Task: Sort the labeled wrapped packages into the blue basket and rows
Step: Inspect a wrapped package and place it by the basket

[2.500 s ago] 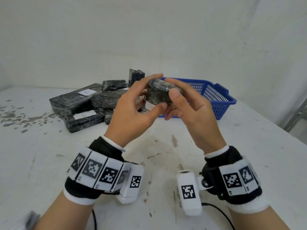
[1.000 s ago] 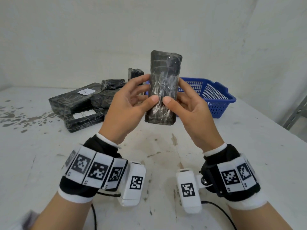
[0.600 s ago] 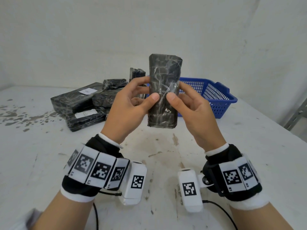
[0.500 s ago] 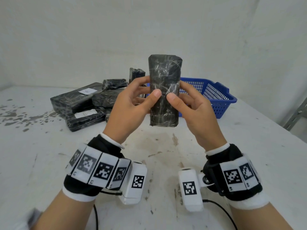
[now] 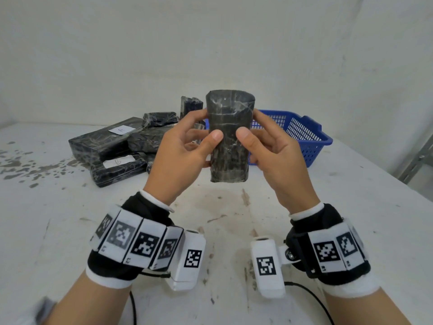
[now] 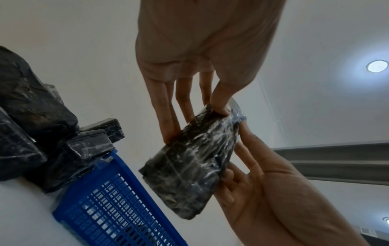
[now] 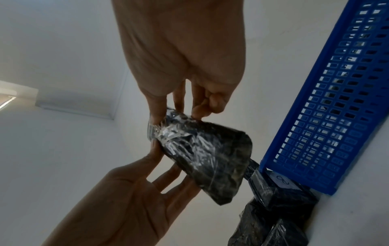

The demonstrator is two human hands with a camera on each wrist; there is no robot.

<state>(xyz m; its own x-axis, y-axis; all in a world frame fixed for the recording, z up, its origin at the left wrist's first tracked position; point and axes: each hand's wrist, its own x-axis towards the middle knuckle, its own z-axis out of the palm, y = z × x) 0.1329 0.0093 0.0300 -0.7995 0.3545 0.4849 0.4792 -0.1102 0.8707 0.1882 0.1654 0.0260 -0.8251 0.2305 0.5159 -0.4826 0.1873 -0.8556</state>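
A black plastic-wrapped package [image 5: 228, 141] stands upright in the air above the table, and no label shows on the face toward me. My left hand [image 5: 207, 124] pinches its left edge, thumb in front and fingers behind. From the other side, my right hand [image 5: 250, 123] pinches it the same way. In the left wrist view the package [image 6: 189, 166] sits between my thumb and fingers [image 6: 168, 119]. The right wrist view shows the package [image 7: 206, 158] too. The blue basket [image 5: 307, 139] stands behind on the right.
A pile of black wrapped packages [image 5: 110, 146] lies at the back left, one with a white label marked A [image 5: 121, 130] and another with a white label [image 5: 118, 161]. A package leans against the basket's left end [image 7: 280, 183]. The white table [image 5: 234, 219] is stained.
The package went from lying low and end-on between my hands to standing upright and higher. In the last second both hands have turned it slightly in the fingers.
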